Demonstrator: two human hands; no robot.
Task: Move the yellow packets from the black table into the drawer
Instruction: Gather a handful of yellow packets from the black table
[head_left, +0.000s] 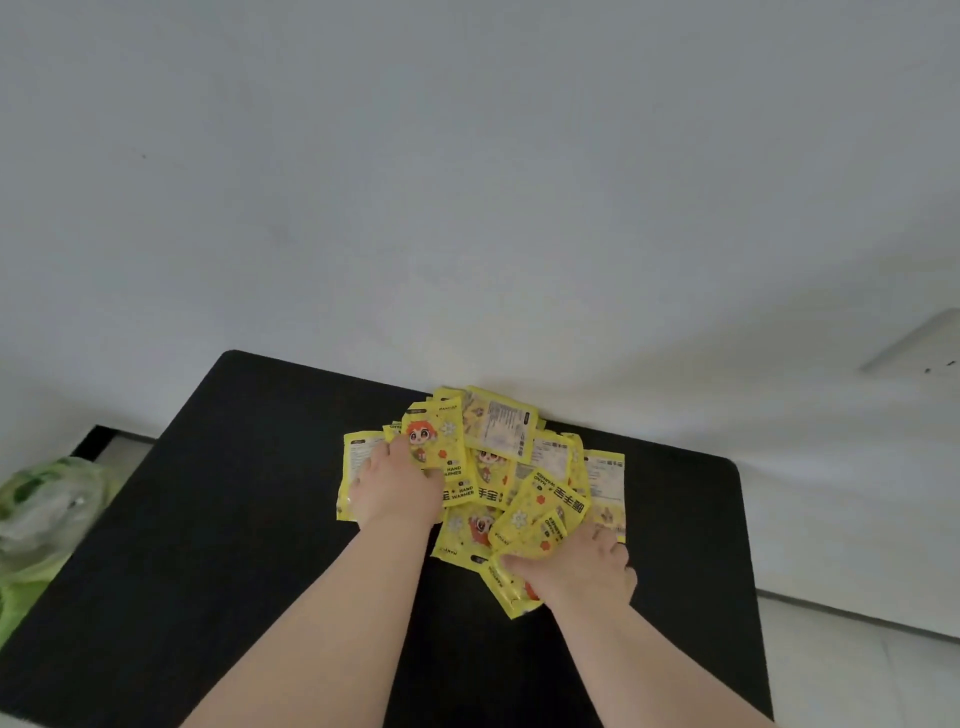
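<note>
The black desk (208, 519) carries piled yellow packets (493, 457). Left hand (397, 486) and right hand (576, 564) each grasp packets. Step: gathering; next, lift toward the unseen drawer.

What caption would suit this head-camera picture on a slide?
Two bare hands, left hand and right hand, gather a heap of yellow printed foil packets on a matte black table.

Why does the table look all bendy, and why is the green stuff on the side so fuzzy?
In the head view, the wide-angle lens curves the black table edges and bows the wall line; the green bag at the left edge is smeared and blurry, while the yellow packets in the middle stay sharp enough to read "HAND WARMER". Light is soft and even, with no strong glare.
</note>
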